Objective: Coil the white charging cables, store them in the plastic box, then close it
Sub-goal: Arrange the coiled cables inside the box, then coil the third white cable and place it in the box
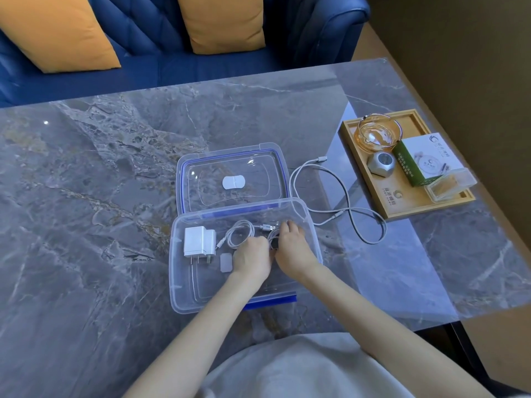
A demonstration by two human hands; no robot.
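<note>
A clear plastic box [184,294] with blue clips stands open on the marble table, its lid [184,173] lying flat behind it. Inside lie a white charger plug [198,241] and a coiled white cable [238,232]. Both hands are inside the box. My left hand [253,259] and my right hand [293,251] press together on a second coiled cable [274,235], whose USB plug shows beside my right fingers. A third white cable [344,196] lies loose and uncoiled on the table right of the box.
A wooden tray [402,208] at the right holds a glass ashtray, a silver gadget, a green-and-white booklet and a clear box. A blue sofa with orange cushions [224,24] stands beyond the table's far edge. A small white pad lies in the box.
</note>
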